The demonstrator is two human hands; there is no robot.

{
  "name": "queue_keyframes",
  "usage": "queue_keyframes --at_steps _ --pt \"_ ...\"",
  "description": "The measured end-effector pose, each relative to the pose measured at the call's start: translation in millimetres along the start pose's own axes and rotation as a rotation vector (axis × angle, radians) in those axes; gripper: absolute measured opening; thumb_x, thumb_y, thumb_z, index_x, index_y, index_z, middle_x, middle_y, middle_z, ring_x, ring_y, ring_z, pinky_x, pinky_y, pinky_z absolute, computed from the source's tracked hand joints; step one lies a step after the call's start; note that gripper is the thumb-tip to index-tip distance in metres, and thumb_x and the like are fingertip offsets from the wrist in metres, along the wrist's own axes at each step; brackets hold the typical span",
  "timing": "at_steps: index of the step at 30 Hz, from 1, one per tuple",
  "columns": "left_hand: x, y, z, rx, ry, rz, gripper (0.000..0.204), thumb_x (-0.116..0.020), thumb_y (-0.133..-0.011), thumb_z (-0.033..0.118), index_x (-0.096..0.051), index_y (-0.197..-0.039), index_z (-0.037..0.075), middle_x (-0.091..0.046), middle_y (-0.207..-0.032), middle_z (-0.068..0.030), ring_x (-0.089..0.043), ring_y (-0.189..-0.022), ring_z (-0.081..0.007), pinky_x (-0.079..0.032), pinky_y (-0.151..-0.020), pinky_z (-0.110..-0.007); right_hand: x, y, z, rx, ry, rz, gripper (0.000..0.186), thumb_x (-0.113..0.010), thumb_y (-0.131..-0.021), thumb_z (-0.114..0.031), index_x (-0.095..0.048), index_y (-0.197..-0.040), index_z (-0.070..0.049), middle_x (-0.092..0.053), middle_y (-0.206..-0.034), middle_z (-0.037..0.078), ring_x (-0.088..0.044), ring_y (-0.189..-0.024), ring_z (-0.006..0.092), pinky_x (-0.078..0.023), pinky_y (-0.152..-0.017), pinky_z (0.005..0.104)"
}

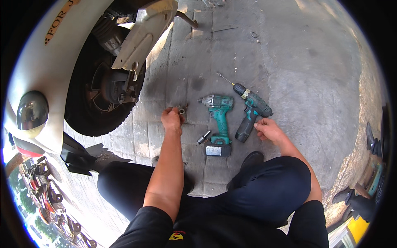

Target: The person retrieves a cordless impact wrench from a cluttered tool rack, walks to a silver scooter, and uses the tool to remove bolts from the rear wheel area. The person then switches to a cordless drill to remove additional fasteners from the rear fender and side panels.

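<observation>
My left hand point(171, 119) reaches down to the paving, its fingers curled beside a small metal nut point(182, 111); what lies inside the fingers is hidden. Close to the drill's grip, my right hand point(269, 129) has its fingers bent together, and anything in them is hidden. The black and teal cordless drill point(257, 106) lies on its side with a long thin bit point(224, 78) in its chuck. Between my hands lies a teal impact wrench point(221, 119) with a black battery point(217, 149) at its base. A silver socket point(204, 137) sits left of its handle.
To the left stands a pale scooter with a black wheel point(93, 97) and a metal bracket point(142, 37) above it. A small black ring point(254, 35) and a thin rod point(225, 29) lie farther off. My black shoe point(253, 158) is near the drill.
</observation>
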State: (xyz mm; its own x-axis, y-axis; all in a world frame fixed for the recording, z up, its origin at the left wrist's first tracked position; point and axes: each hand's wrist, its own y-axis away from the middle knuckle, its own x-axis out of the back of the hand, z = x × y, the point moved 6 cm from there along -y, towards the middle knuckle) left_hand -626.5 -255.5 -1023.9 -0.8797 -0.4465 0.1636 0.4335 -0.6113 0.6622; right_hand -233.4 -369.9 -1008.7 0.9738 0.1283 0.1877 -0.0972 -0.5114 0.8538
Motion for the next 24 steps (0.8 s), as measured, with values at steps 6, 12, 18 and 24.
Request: queue_keyframes --at_steps 6,12,18,24 --pt "-36.2 43.2 -55.1 0.0 -0.351 -0.148 0.025 -0.066 -0.083 0.017 -0.066 -0.101 -0.001 -0.067 -0.076 -0.0099 -0.063 -0.063 -0.0198 -0.052 -0.058 -0.034 -17.7 -25.5 -2.2 -0.009 -0.046 0.127 0.039 -0.075 -0.083 -0.037 -0.058 -0.086 -0.003 -0.061 -0.08 0.006 -0.059 -0.07 0.0173 -0.05 -0.057 0.0325" --pt "-57.2 50.8 -45.3 -0.209 -0.468 -0.126 0.023 -0.066 -0.086 0.021 -0.065 -0.092 -0.001 -0.063 -0.073 -0.0077 -0.059 -0.066 -0.0171 -0.046 -0.06 -0.031 -18.2 -35.8 4.4 0.036 -0.117 0.169 0.034 -0.076 -0.08 -0.032 -0.056 -0.083 -0.005 -0.059 -0.077 0.004 -0.057 -0.066 0.0154 -0.047 -0.056 0.0324" --pt "-111.3 36.8 25.2 -0.051 -0.295 -0.285 0.031 -0.064 -0.091 0.03 -0.06 -0.1 0.0 -0.06 -0.078 -0.0048 -0.055 -0.061 -0.0122 -0.043 -0.047 -0.027 -13.9 -14.8 -4.2 0.155 -0.639 0.027 0.024 -0.069 -0.08 -0.021 -0.059 -0.096 -0.005 -0.057 -0.086 0.001 -0.055 -0.075 0.012 -0.047 -0.067 0.0294" --pt "-135.5 30.1 56.7 -0.046 -0.347 -0.537 0.033 -0.062 -0.093 0.034 -0.06 -0.1 0.001 -0.057 -0.075 -0.0037 -0.052 -0.057 -0.0118 -0.042 -0.047 -0.026 2.7 10.7 -30.0 0.311 -0.479 -0.066 0.031 -0.069 -0.078 -0.026 -0.059 -0.099 -0.006 -0.056 -0.087 -0.001 -0.052 -0.076 0.0092 -0.043 -0.066 0.0265"
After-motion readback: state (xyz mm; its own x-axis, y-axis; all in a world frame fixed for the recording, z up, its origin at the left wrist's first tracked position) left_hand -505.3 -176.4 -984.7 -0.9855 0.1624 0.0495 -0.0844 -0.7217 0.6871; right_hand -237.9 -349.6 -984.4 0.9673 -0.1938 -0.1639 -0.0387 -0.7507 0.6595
